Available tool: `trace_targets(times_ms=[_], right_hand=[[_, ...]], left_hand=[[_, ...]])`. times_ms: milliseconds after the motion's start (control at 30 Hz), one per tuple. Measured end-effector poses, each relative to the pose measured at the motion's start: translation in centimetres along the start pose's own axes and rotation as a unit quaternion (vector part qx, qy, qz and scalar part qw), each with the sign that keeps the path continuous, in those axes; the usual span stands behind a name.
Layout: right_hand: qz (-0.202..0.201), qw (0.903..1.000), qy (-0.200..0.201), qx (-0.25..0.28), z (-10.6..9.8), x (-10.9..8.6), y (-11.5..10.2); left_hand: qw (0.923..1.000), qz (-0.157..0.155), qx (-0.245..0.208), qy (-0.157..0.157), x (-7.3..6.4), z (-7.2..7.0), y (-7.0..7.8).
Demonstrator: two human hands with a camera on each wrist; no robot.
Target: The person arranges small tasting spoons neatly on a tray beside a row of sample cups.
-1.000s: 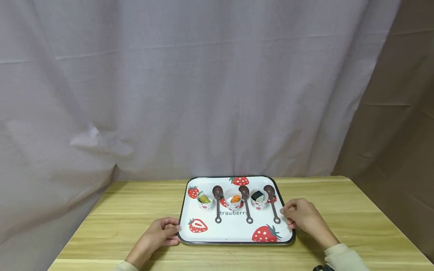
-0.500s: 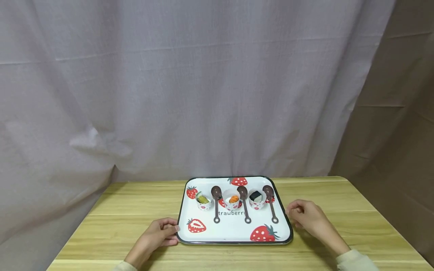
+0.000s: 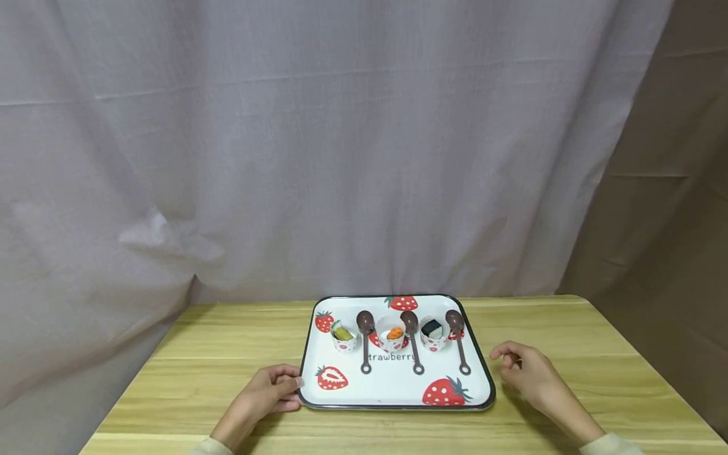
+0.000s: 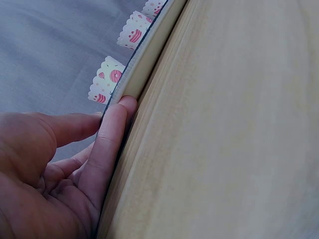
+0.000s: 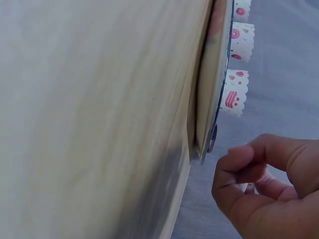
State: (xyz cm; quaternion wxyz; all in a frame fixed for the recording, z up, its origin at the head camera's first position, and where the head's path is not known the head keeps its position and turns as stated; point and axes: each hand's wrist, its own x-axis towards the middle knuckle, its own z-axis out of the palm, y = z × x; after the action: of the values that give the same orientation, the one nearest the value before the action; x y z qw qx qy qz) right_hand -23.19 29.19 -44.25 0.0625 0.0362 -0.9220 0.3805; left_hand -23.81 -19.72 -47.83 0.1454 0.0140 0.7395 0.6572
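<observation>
A white tray (image 3: 387, 388) with a dark rim and strawberry prints lies on the table. My left hand (image 3: 270, 393) pinches its left edge, thumb on the rim and fingers against the outer side, as the left wrist view shows. Apart from the tray's right edge, my right hand (image 3: 526, 373) hovers with fingers loosely curled around nothing. Three brown spoons, a left one (image 3: 365, 341), a middle one (image 3: 412, 341) and a right one (image 3: 459, 341), alternate with three small patterned paper cups: left (image 3: 344, 345), middle (image 3: 391, 344) and right (image 3: 434, 343).
Inside the cups sit a green piece (image 3: 342, 333), an orange piece (image 3: 395, 333) and a black-and-white piece (image 3: 433, 328). A wooden table (image 3: 227, 341) extends around the tray. Behind it hangs a grey curtain (image 3: 364, 158), with a brown one (image 3: 654, 253) at the right.
My right hand has drawn away from the tray's right edge, off to the right. The right spoon's bowl sits slightly farther right. My left hand keeps its place on the tray.
</observation>
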Motion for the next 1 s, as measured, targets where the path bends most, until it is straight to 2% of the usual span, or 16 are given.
trace_targets(times_ms=[167,400,533,733,1000], right_hand=[[-0.002,0.9999,-0.003,0.01,0.0,-0.2,0.1],[-0.002,0.9975,-0.032,0.063,0.1,-0.8,0.3],[-0.002,0.9966,-0.04,0.072,0.1,-1.0,0.3],[0.022,0.994,-0.072,0.079,0.3,-1.3,0.3],[0.026,0.9876,-0.11,0.109,0.6,-1.6,0.2]], left_hand=[[1.0,-0.003,-0.001,0.002,0.0,0.1,0.0],[1.0,-0.003,0.002,-0.004,0.1,0.3,-0.3],[1.0,0.001,0.006,-0.002,0.4,0.6,-0.2],[1.0,-0.006,0.008,0.002,0.3,0.7,-0.1],[1.0,-0.004,0.004,0.005,0.0,0.2,0.0]])
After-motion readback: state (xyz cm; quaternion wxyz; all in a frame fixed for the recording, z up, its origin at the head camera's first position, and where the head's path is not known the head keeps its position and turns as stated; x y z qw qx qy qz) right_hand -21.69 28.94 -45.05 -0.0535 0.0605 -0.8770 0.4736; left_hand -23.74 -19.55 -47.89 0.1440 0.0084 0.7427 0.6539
